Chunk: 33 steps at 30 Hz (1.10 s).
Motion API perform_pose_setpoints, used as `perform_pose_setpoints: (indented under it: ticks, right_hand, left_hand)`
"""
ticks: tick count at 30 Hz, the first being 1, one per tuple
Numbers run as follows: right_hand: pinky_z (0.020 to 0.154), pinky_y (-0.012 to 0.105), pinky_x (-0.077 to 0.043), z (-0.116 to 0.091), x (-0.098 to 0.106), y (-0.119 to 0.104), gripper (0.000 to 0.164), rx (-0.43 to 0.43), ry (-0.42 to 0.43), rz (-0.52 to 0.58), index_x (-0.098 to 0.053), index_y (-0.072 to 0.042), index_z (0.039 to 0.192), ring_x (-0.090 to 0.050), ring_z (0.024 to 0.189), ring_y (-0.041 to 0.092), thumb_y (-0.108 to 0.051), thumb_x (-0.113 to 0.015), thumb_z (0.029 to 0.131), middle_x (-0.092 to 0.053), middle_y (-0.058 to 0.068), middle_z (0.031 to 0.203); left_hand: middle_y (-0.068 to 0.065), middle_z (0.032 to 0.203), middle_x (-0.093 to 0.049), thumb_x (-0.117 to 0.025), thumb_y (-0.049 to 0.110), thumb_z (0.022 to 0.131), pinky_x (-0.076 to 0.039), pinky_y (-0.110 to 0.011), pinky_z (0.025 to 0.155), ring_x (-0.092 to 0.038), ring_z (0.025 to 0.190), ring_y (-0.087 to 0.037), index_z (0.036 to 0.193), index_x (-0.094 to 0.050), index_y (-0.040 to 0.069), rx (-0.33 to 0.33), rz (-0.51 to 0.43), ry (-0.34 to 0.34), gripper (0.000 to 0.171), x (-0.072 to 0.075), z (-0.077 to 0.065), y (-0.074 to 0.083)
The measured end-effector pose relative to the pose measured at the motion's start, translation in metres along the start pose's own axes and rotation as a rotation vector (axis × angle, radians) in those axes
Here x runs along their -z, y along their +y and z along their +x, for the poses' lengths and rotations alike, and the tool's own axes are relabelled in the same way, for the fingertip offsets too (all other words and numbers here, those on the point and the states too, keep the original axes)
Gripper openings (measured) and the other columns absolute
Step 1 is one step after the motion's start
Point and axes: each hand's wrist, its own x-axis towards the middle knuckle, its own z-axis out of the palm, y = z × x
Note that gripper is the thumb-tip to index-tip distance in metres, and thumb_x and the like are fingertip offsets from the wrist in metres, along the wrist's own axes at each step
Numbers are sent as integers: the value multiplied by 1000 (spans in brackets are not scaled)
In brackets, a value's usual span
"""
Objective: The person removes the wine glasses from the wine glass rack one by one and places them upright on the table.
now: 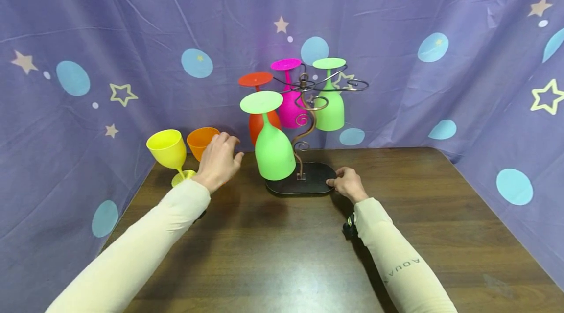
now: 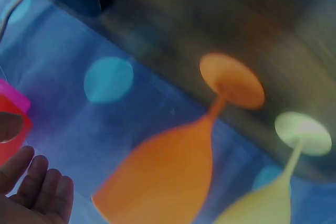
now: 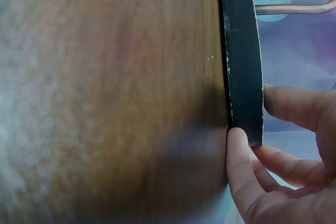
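The right hand (image 1: 349,184) pinches the black base (image 1: 318,178) of the goblet rack (image 1: 303,84); the left hand (image 1: 219,162), loose and empty, seems clear of the half-hidden orange goblet (image 1: 200,139) standing left. Loading the rack is likely underway; next calls for gripping that goblet's stem (image 2: 216,109).

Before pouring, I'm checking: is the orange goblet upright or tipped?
Upright: the orange goblet opens upward; the left wrist view shows its foot on the table.

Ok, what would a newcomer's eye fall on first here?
Probably the two green glasses, red glass and pink glass hanging upside down from the curly metal rack. To its left, a yellow glass and an orange glass stand upright near the left hand. The right hand pinches the right end of the rack's black base.
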Motion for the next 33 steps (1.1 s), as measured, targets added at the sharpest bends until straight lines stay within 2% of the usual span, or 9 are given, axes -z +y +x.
perform_pose_setpoints:
  ticks: [6,13,16,23,33]
  right_hand:
    - [66,29,-50,0,-1,0,47,2,-8,7,-54,6,118,-64,69,16,-18,-74,83,-61,17,99]
    - [66,29,-50,0,-1,-1,47,-2,-12,8,-54,6,118,-64,70,16,-18,-74,83,-60,18,101]
    - [66,28,-50,0,0,-1,48,-5,-15,13,-54,6,119,-64,71,16,-18,-74,83,-59,18,104]
    - [64,26,-50,-4,2,1,46,-9,-11,23,-53,6,119,-65,71,17,-16,-73,84,-59,20,106]
    - [66,28,-50,-2,2,0,48,8,-9,3,-54,6,119,-64,69,16,-19,-74,83,-61,18,99]
  left_hand:
    - [-14,99,-57,-71,18,83,-47,-47,81,-53,95,-34,105,-64,-1,63,-46,-75,30,-17,-9,14]
    - [-10,90,-58,-74,15,80,-48,-46,72,-56,87,-30,93,-66,4,134,-125,-128,19,-46,-19,23]
    - [-11,90,-58,-75,16,79,-49,-46,75,-58,87,-31,93,-67,4,175,-150,-160,20,-60,-23,26]
    - [-15,98,-59,-72,19,80,-47,-50,86,-58,99,-37,99,-64,3,329,-218,-239,26,-89,-22,35]
    - [-20,112,-63,-77,19,78,-46,-54,90,-56,110,-40,109,-64,0,487,-350,-275,38,-107,-22,40]
